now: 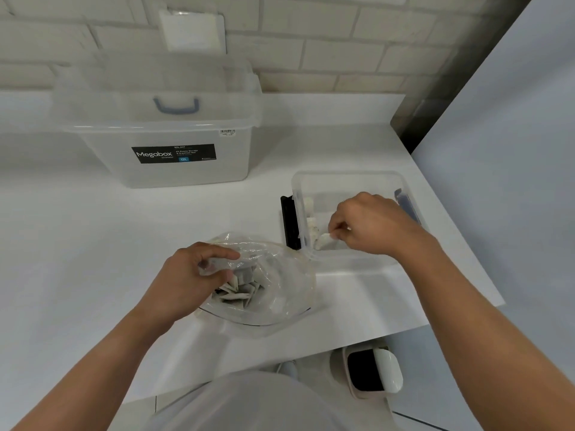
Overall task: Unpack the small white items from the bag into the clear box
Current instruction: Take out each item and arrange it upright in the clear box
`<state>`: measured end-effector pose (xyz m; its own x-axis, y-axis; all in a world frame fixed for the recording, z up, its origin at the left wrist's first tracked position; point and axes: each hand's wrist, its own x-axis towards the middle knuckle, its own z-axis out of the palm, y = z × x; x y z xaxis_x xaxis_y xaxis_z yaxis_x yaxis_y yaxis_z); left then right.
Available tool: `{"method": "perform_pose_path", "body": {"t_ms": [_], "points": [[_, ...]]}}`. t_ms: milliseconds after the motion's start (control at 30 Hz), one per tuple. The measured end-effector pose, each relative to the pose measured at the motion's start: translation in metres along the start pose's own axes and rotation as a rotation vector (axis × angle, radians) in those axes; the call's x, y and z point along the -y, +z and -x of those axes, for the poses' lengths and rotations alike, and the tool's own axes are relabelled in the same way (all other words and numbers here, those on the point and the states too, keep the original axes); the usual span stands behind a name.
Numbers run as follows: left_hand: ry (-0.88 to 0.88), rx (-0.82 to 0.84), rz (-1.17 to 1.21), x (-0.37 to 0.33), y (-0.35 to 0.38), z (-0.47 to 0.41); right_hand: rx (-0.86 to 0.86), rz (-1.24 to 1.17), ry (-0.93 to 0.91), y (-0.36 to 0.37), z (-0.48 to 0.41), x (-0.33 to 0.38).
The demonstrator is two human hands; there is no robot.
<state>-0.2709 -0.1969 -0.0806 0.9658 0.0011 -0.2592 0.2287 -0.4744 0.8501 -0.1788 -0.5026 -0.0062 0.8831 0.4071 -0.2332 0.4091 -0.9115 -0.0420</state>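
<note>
We recorded the left hand (202, 272) reaching forward from the lower left, wrist bent slightly inward. Its fingers were curled, and they gripped the crumpled upper film of the bag (280, 293) against the thumb. The right forearm ran diagonally from the lower right. The right hand (370, 225) was lowered into the clear box (345, 177), knuckles up. Thumb and forefinger pinched one small white item (323, 240) near the box's near left corner, and the remaining fingers were folded under the palm.

We noted the following materials and shapes:

- Bag: thin transparent plastic, wrinkled and glossy, lying on the white counter (93, 244) just beside the clear box. Its mouth was turned toward the person.
- Bag contents (239, 292): flat, square, off-white packets, piled loosely and overlapping inside the bag below the left hand.
- Clear box: a rectangular transparent tub with rounded corners and a black latch (289, 222) on its left side. More white items (311, 227) lay on its floor. We could not tell their number.
- Large storage container (161, 169): translucent and rectangular, with a black label. It stood well apart from the bag, toward the brick wall (342, 42).
- Bin (373, 373): on the floor below the counter edge, with a dark opening and a white lid.
</note>
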Motion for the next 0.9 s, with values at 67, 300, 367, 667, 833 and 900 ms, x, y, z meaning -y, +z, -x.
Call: {"method": "perform_pose_path", "body": {"t_ms": [67,300,367,667,833,900], "points": [[0.000,0.000,-0.001,-0.001,0.001,0.000,0.040,-0.069,0.008,0.007,-0.009,0.002],[-0.014,-0.019,-0.001,0.000,0.001,0.001,0.216,-0.223,0.015,0.019,-0.032,0.005],[-0.013,-0.022,0.001,0.000,0.001,0.001,0.222,-0.233,0.009,0.020,-0.034,0.004],[-0.014,-0.010,-0.003,-0.001,0.000,0.003,0.322,-0.356,-0.001,-0.007,-0.025,-0.011],[-0.019,-0.015,0.001,0.000,0.000,0.002,0.394,-0.336,-0.020,0.009,-0.034,-0.003],[-0.020,-0.013,0.009,0.000,-0.001,0.002,0.322,-0.354,-0.002,0.020,-0.037,-0.003]]}}
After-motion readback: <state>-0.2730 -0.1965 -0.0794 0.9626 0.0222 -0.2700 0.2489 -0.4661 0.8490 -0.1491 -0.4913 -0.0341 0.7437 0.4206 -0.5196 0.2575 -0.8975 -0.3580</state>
